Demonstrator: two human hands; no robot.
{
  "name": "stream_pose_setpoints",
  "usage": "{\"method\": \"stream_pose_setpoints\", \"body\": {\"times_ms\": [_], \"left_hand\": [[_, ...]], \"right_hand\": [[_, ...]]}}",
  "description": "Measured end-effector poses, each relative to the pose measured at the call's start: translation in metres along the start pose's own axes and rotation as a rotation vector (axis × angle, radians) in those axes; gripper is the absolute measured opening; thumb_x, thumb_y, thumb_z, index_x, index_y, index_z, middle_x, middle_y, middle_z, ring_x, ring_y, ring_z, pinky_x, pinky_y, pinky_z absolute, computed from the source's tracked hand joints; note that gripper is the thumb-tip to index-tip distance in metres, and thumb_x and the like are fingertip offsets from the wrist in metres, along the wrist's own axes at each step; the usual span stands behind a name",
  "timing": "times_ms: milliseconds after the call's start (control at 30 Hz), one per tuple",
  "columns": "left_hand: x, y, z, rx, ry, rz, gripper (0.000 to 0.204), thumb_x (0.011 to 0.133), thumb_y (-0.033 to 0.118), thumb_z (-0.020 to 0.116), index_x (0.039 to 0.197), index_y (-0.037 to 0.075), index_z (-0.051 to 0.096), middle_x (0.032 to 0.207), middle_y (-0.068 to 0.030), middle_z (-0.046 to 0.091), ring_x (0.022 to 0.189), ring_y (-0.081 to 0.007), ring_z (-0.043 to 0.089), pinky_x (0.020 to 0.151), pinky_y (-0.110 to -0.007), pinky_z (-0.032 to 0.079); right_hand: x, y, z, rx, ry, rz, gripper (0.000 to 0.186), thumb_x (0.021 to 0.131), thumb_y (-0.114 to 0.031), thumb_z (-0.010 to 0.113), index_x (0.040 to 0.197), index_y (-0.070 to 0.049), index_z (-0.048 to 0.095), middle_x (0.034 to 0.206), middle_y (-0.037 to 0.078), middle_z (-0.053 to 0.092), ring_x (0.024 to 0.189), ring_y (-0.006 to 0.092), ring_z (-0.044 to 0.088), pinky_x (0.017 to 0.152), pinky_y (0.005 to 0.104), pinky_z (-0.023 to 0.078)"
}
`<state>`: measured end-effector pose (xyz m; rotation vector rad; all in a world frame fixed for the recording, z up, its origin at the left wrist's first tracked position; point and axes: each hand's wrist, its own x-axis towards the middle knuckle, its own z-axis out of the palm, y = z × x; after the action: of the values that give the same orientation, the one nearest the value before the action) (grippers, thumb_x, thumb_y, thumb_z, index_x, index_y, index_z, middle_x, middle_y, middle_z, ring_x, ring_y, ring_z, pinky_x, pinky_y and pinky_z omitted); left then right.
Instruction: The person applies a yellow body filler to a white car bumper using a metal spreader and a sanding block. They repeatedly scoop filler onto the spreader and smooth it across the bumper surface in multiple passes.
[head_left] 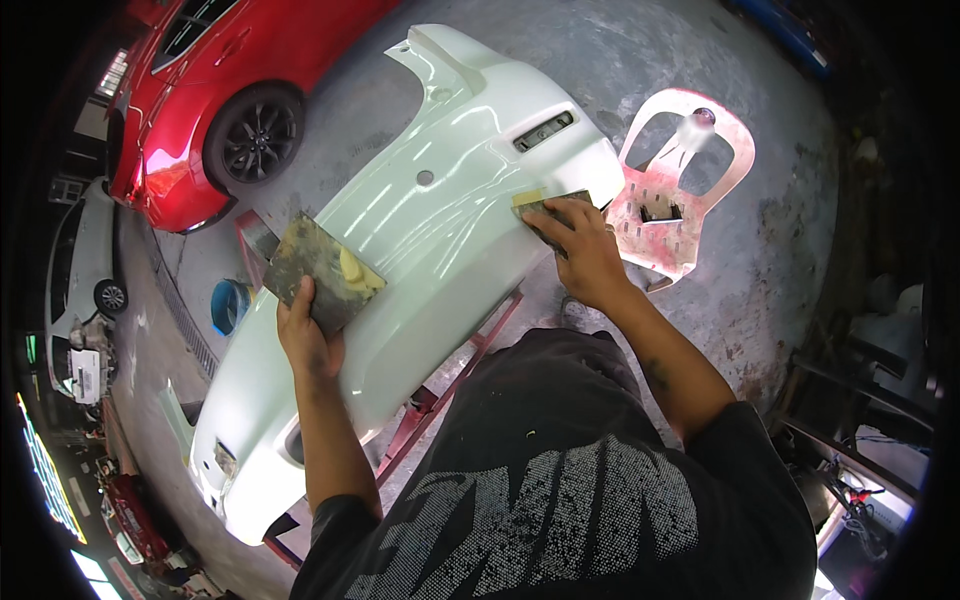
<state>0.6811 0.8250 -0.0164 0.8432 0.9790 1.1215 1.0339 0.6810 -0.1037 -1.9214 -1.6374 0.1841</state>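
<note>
A long white car bumper [420, 230] lies across a red metal stand [440, 390], running from upper right to lower left. My left hand [305, 335] grips a dark, stained flat board [320, 265] that carries a lump of yellow filler [352, 268]; it hovers over the bumper's middle. My right hand [585, 250] presses a flat spreader blade [555, 203] with yellow filler on its edge against the bumper's upper right part, below a rectangular recess [545, 130].
A worn red and white plastic chair [685, 190] stands just right of the bumper. A red car [220, 90] is parked at upper left, a white car [85, 270] at far left. A blue tub [228, 305] sits on the grey concrete floor. Clutter lines the right edge.
</note>
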Motion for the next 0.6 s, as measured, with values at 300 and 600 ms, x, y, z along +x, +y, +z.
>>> {"method": "stream_pose_setpoints", "body": {"times_ms": [300,600], "left_hand": [[0.000,-0.001,0.004,0.036,-0.001,0.005,0.047,0.107,0.015,0.058,0.149,0.000,0.044,0.141,-0.0149,0.059,0.127,-0.0292,0.062,0.109,-0.046,0.052],[0.002,-0.003,0.000,-0.004,-0.030,0.024,0.046,0.106,0.015,0.058,0.147,-0.001,0.046,0.139,-0.0152,0.061,0.125,-0.0293,0.063,0.108,-0.045,0.052]], "right_hand": [[-0.017,-0.005,-0.024,0.037,-0.097,0.019,0.061,0.081,0.005,0.060,0.132,-0.027,0.072,0.138,0.007,0.062,0.133,0.0330,0.053,0.106,0.0484,0.049],[0.039,-0.007,-0.068,0.072,-0.201,0.017,0.063,0.084,0.007,0.053,0.134,-0.027,0.071,0.141,0.003,0.063,0.132,0.0317,0.055,0.107,0.0506,0.047]]}}
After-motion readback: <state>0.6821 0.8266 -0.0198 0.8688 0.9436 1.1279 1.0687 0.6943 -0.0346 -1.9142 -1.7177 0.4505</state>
